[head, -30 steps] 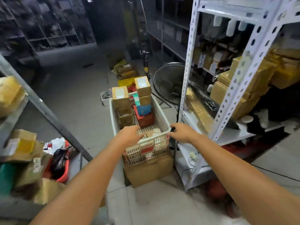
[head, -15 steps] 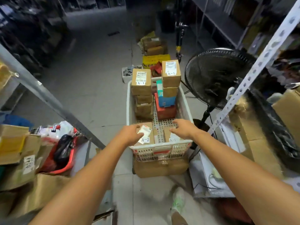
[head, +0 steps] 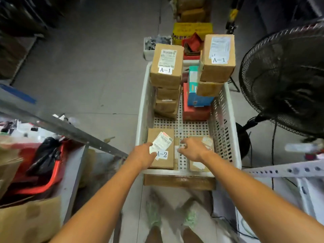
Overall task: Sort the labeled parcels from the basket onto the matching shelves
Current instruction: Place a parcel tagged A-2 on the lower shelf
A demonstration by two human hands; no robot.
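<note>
The white basket (head: pixel 142 109) is reached into from the 6 o'clock edge. The A-2 parcel (head: pixel 161 148) at its near left corner is touched by the left hand (head: pixel 143 155); whether it is gripped cannot be told. The right hand (head: pixel 192 149) is spread open over a second parcel (head: pixel 206 142). Two A-1 parcels (head: pixel 166 64) are stacked toward 12 o'clock.

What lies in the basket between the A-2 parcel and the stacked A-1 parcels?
Head view: only bare perforated basket floor separates the A-2 parcel from the A-1 stacks.

left hand (head: pixel 142 155): on A-2 box (head: pixel 160 148) — fingers loose
right hand (head: pixel 192 149): over second box (head: pixel 201 155)
basket (head: pixel 142 102): white — A-1 boxes (head: pixel 166 64) stacked at far end
</note>
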